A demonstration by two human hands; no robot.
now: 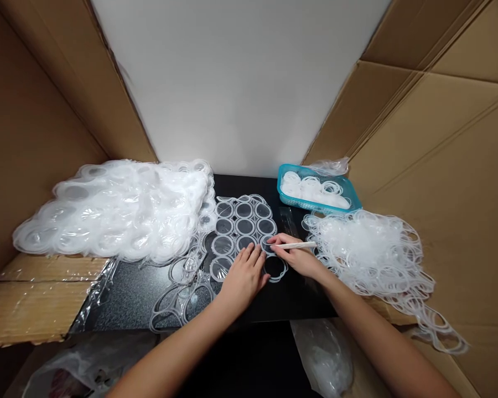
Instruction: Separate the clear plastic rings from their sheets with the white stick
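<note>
A clear plastic sheet of white-edged rings (244, 226) lies on the black table in front of me. My left hand (244, 278) rests flat on its near part, fingers stretched out and pressing on the rings. My right hand (294, 255) is closed around a slim white pen-like tool (296, 245), which points left, with my fingertips at the ring at the sheet's right side. The tool's tip is too small to make out. Just below my right fingertips, the ring at the near right corner (275, 268) shows only dark table inside it.
A thick pile of ring sheets (124, 213) fills the left. Loose cut-out frames (182, 301) lie near the front edge. A blue basket (315, 206) of white rings stands back right, beside a tangled heap of ring webbing (369, 249). Cardboard walls (431, 155) flank the table.
</note>
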